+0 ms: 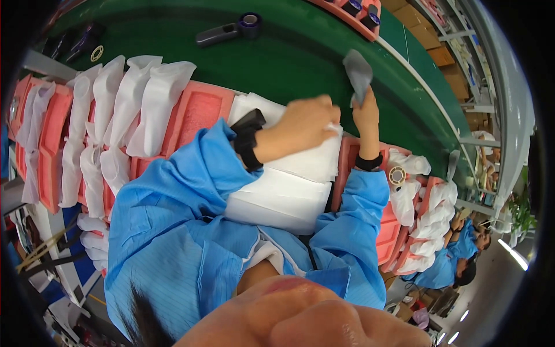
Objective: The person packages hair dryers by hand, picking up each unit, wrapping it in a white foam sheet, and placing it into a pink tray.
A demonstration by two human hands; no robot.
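so the left hand [306, 122] lies flat, fingers loosely curled, on the stack of white foam sheets [283, 185] by the pink trays [196, 110], probably steadying it, while the right hand [366, 113] pinches a small grey pouch [358, 72] over the green belt [289, 58].
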